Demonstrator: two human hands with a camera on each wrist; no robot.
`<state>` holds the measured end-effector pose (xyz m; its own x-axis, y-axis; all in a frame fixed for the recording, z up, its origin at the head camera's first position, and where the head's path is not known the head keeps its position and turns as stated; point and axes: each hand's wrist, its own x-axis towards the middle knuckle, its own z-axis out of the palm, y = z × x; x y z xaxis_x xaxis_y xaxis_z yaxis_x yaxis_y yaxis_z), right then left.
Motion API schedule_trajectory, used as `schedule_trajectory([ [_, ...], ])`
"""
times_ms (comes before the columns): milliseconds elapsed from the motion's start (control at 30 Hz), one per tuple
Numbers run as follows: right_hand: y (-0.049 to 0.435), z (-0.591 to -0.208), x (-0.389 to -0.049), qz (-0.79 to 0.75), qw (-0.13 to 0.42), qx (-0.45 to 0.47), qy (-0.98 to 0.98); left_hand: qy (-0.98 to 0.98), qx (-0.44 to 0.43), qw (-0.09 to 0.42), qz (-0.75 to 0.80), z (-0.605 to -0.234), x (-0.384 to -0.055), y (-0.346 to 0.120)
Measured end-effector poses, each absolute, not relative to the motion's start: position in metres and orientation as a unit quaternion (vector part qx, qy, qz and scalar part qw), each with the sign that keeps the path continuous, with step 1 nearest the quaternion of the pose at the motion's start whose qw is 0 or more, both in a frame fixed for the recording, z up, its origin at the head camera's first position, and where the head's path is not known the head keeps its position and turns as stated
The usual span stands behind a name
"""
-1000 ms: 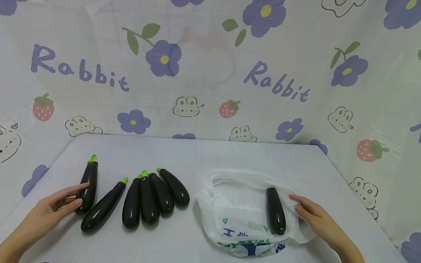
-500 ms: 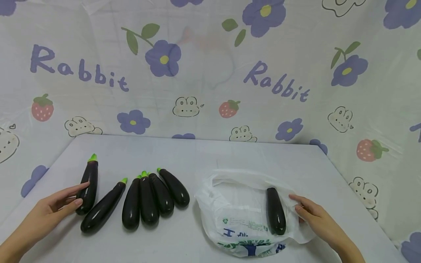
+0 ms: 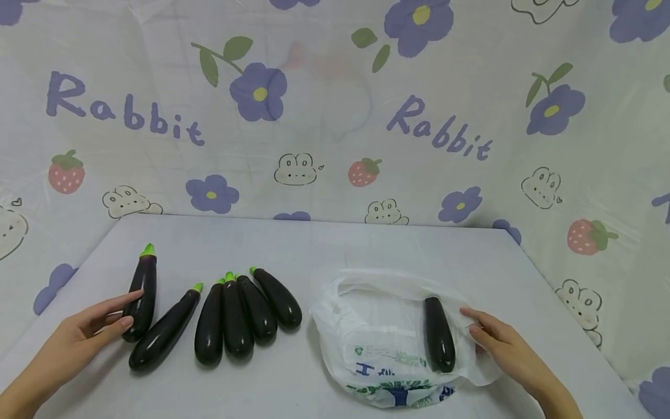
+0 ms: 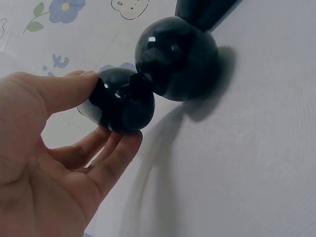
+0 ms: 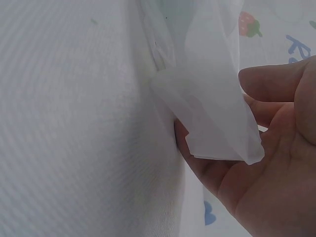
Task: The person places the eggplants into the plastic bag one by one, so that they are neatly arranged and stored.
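At the far left of the table, my left hand (image 3: 78, 337) grips a dark eggplant (image 3: 142, 291) with a green stem between thumb and fingers. The left wrist view shows the round end of this eggplant (image 4: 123, 103) touching or very near a second one (image 4: 180, 57). My right hand (image 3: 515, 355) holds the right edge of a white plastic bag (image 3: 382, 326), thumb on the near side and fingers behind. One eggplant (image 3: 439, 334) lies in the bag's open mouth, its stem end hidden or bare. In the right wrist view, a bag flap (image 5: 212, 118) lies across the fingers.
Several more eggplants lie fanned between my left hand and the bag, among them one slanted eggplant (image 3: 164, 331) and one at the group's right (image 3: 277, 299). The white table (image 3: 314, 244) ends at a patterned cloth backdrop (image 3: 324, 116).
The eggplant in my left hand has tilted or lifted very slightly. The view has shifted a little; my right hand and the bag stay as they were.
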<state>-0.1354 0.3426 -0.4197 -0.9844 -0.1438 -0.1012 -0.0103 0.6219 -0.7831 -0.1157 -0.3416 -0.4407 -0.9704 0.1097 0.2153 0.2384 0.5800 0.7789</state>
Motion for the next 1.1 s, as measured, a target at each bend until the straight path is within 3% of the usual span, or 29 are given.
schedule_trajectory([
  [1100,0.343,-0.421,-0.135,-0.436,0.081,-0.036,0.896,-0.883,-0.065,0.058,-0.461,-0.428,-0.111,-0.331],
])
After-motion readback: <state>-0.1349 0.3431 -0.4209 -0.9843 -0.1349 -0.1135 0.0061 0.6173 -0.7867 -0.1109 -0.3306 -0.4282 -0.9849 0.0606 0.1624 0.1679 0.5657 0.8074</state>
